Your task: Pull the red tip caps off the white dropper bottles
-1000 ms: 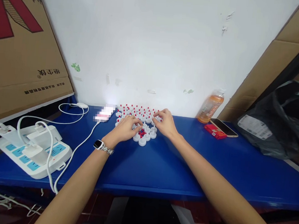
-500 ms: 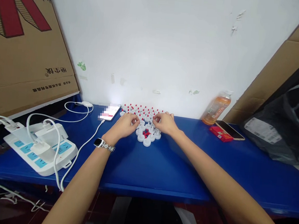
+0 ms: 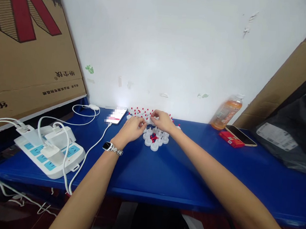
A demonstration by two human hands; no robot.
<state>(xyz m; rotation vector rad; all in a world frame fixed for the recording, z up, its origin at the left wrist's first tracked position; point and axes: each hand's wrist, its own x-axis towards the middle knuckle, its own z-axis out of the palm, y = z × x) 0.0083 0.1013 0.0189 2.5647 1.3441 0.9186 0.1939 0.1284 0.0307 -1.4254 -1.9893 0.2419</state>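
On the blue table, several white round caps with nozzles (image 3: 154,147) ring a small heap of red pieces (image 3: 153,138). Behind them, against the wall, stand more white caps with red tips (image 3: 136,111). My left hand (image 3: 134,129), with a watch on its wrist, is at the left of the caps, its thumb and fingers pinched together. Just across from it, my right hand (image 3: 163,122) reaches over the back rows, thumb and forefinger closed beside a white cap. Whatever is between the fingertips of either hand is too small to make out.
At left lie a power strip (image 3: 55,170) with plugs and white cables, and a lit phone (image 3: 119,116). To the right are an orange drink bottle (image 3: 227,112), a red box (image 3: 232,139), a second phone (image 3: 242,135) and a dark plastic bag (image 3: 295,122). Cardboard (image 3: 41,56) leans at left.
My right hand has moved left over the back rows, closer to my left hand, uncovering red-tipped caps at the right. The whole view has shifted slightly.
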